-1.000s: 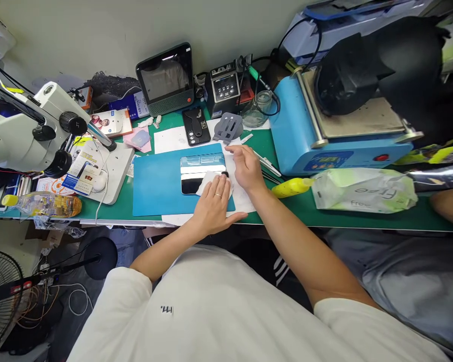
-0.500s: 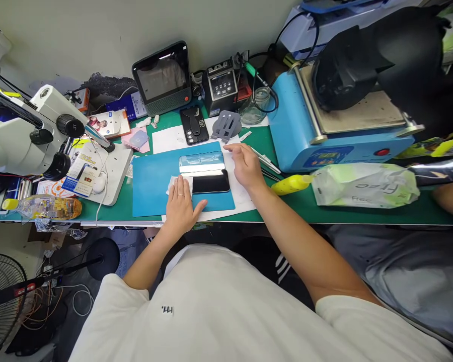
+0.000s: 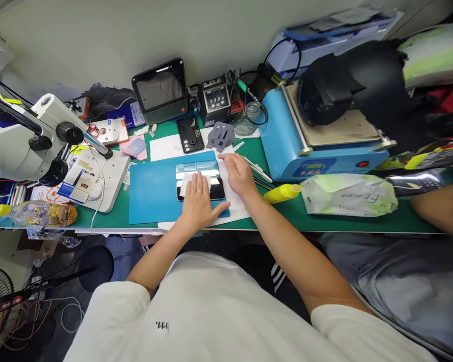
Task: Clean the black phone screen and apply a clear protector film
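A black phone (image 3: 216,191) lies screen up on the blue mat (image 3: 154,188). My left hand (image 3: 199,202) lies flat on a white cloth (image 3: 191,181), pressing it onto the phone's left part, fingers stretched out. My right hand (image 3: 238,173) rests at the phone's right end, fingers spread and loosely curved, with nothing visible in them. A clear screen protector package (image 3: 197,167) sits just behind the phone.
A microscope (image 3: 26,141) stands at the left. Behind the mat are a small monitor (image 3: 159,90), a soldering station (image 3: 216,103), a black phone case (image 3: 191,133) and a grey stand (image 3: 221,136). A blue laminating machine (image 3: 317,146), tweezers (image 3: 257,170), a yellow bottle (image 3: 283,192) and a plastic bag (image 3: 347,193) lie right. Another person's arm (image 3: 441,203) is at far right.
My left hand slid the white cloth left off the phone, then back right onto it. My right hand stayed at the phone's right end.
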`<state>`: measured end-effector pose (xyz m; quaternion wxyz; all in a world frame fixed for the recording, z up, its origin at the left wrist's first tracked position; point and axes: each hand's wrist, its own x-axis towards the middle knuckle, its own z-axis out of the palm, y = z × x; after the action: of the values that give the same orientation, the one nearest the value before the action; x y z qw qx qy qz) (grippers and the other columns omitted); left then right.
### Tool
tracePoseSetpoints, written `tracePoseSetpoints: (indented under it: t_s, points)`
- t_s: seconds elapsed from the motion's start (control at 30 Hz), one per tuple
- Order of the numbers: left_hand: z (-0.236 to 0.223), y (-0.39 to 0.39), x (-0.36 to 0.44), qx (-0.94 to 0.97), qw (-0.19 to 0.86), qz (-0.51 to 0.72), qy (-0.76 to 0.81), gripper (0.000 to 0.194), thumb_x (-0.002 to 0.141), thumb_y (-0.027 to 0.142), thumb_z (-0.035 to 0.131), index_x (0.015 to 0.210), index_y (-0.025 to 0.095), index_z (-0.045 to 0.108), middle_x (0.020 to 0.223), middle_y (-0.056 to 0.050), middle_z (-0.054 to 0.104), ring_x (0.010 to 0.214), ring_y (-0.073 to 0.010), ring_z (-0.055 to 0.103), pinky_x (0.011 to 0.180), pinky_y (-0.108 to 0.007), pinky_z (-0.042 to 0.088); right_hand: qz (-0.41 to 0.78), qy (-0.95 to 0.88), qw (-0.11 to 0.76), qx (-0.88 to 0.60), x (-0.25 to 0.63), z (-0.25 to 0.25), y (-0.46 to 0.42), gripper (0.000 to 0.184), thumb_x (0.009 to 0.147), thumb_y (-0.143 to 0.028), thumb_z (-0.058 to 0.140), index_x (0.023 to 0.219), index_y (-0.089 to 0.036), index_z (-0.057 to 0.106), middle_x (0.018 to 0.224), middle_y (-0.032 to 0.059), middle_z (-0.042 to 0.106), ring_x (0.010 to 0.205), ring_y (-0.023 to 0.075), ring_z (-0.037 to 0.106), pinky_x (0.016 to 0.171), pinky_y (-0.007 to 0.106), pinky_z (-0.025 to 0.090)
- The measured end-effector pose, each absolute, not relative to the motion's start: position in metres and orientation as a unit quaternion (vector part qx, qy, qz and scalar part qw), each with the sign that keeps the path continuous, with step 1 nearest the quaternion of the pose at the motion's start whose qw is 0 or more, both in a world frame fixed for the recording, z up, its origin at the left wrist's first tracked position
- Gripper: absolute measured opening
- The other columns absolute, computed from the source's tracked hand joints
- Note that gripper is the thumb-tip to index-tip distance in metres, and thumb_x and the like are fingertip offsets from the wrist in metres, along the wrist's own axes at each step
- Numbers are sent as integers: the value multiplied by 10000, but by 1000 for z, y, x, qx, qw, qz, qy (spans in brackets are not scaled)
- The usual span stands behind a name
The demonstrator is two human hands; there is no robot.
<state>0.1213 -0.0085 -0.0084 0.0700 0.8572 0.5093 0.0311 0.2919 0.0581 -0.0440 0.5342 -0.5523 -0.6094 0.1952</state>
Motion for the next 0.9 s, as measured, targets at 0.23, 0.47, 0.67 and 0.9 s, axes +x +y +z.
tracePoseSetpoints:
  t_s: [0.23, 0.47, 0.67, 0.9]
  points:
    - [-9, -28, 151, 885, 46, 23, 463, 1039, 1014, 778, 320, 1624, -62, 294, 1728, -274, 226, 1640, -379, 184, 1335, -502, 226, 191, -608, 538, -552, 292, -46, 60, 564, 1067, -635, 334, 1059, -257, 752, 1117, 108, 789, 1094, 292, 705, 1029, 513, 511]
    - [-10, -55, 102, 873, 44, 37, 484, 920, 1054, 707, 289, 1627, -11, 312, 1727, -269, 234, 1636, -383, 199, 1298, -552, 307, 196, -604, 537, -556, 292, -45, 59, 554, 1065, -632, 349, 1067, -257, 758, 1114, 111, 785, 1088, 298, 704, 1021, 517, 515]
    - [-11, -41, 68, 841, 36, 49, 537, 897, 1070, 676, 270, 1636, -19, 265, 1714, -301, 243, 1635, -394, 188, 1303, -587, 291, 202, -604, 538, -553, 291, -41, 58, 562, 1059, -650, 353, 1067, -261, 757, 1113, 107, 786, 1100, 297, 706, 1011, 506, 524]
    - [-10, -19, 70, 828, 47, 37, 558, 940, 1059, 696, 289, 1629, -51, 255, 1721, -317, 199, 1635, -417, 166, 1304, -592, 274, 202, -602, 540, -552, 291, -40, 59, 600, 1057, -671, 318, 1051, -259, 754, 1108, 111, 788, 1097, 300, 705, 1013, 512, 522]
